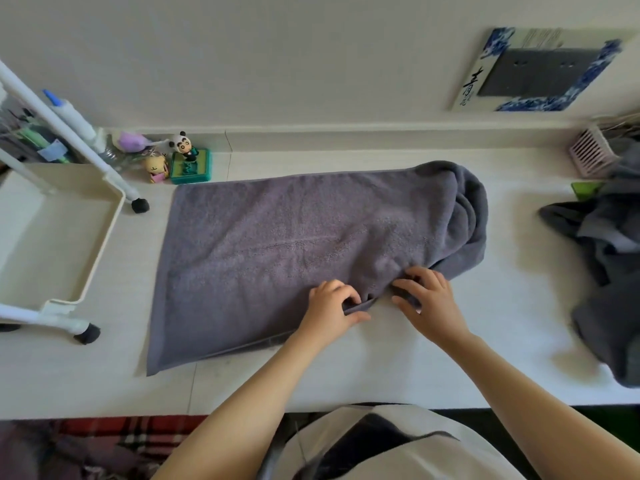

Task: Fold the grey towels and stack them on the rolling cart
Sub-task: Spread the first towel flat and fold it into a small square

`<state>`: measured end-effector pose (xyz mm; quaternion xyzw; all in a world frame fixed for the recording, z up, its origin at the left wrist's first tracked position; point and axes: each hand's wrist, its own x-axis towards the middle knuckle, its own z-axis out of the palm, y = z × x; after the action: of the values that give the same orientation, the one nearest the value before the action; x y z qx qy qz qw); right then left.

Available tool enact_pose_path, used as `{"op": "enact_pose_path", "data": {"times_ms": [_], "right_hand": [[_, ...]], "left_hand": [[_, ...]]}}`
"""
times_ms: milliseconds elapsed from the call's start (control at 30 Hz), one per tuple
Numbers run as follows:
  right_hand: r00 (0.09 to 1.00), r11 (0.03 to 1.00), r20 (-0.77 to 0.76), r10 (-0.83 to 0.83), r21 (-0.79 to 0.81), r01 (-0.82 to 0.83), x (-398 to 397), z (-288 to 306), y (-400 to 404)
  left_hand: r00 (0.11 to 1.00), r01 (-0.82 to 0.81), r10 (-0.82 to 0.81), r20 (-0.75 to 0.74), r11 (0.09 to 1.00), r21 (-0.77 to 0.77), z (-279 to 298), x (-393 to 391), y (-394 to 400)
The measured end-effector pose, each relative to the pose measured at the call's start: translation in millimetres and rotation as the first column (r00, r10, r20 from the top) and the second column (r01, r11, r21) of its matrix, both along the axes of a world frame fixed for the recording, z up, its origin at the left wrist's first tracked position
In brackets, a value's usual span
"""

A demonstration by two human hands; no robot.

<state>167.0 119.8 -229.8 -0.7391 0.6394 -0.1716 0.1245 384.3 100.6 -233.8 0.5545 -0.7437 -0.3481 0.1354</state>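
A grey towel (277,247) lies spread on the white table (502,358), flat on its left part and bunched into rolls at its right end (467,209). My left hand (334,306) pinches the towel's near edge between thumb and curled fingers. Close beside it, my right hand (427,296) grips the same near edge where the bunched part begins. A heap of more grey towels (609,271) lies crumpled at the right side of the table. The white rolling cart (52,237) stands at the left, its tray bare.
Small figurines and a green box (188,164) sit at the back left by the wall. A pink slatted basket (592,155) stands at the back right. The cart's black casters (140,205) rest on the table beside the towel's left edge.
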Motion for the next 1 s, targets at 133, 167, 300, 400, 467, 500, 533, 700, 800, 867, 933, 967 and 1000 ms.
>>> {"op": "enact_pose_path", "data": {"times_ms": [133,167,300,400,467,500,533,700,800,867,933,967,1000], "right_hand": [[0.993,0.993,0.067,0.098,0.055,-0.102,2,-1,-3],[0.99,0.99,0.084,0.109,0.081,-0.116,7,0,-4],[0.975,0.974,0.183,0.129,0.162,-0.159,22,13,-17],[0.958,0.99,0.255,0.132,0.019,-0.142,28,27,-28],[0.95,0.986,0.272,0.151,-0.107,-0.126,36,36,-33],[0.941,0.979,0.286,0.179,-0.151,-0.14,41,39,-35],[0.921,0.971,0.323,0.219,-0.167,-0.172,46,41,-37],[0.831,0.968,0.499,0.246,-0.077,-0.241,65,50,-45],[0.807,0.951,0.53,0.26,0.003,-0.309,71,56,-50],[0.829,0.932,0.515,0.217,0.143,-0.333,76,63,-56],[0.866,0.924,0.473,0.16,0.237,-0.3,74,66,-61],[0.89,0.935,0.432,0.149,0.232,-0.269,70,66,-62],[0.917,0.949,0.368,0.155,0.202,-0.241,65,68,-66]], "left_hand": [[0.993,-0.056,0.064,-0.099,0.995,0.083,10,-7,2],[0.989,-0.052,0.067,-0.133,0.992,0.116,17,-6,2],[0.964,-0.094,0.137,-0.229,0.977,0.191,46,9,-6],[0.903,-0.173,0.257,-0.344,0.951,0.257,63,20,-11],[0.857,-0.192,0.31,-0.411,0.934,0.303,73,25,-12],[0.847,-0.187,0.312,-0.43,0.932,0.31,77,26,-13],[0.845,-0.181,0.309,-0.437,0.933,0.31,80,28,-14],[0.833,-0.133,0.284,-0.474,0.936,0.326,90,33,-17],[0.837,-0.093,0.249,-0.486,0.942,0.323,95,37,-19],[0.828,-0.104,0.255,-0.5,0.945,0.31,97,39,-21],[0.812,-0.163,0.302,-0.499,0.939,0.303,98,42,-24],[0.815,-0.186,0.315,-0.487,0.937,0.295,96,44,-26],[0.826,-0.2,0.318,-0.466,0.937,0.285,95,47,-28]]}}
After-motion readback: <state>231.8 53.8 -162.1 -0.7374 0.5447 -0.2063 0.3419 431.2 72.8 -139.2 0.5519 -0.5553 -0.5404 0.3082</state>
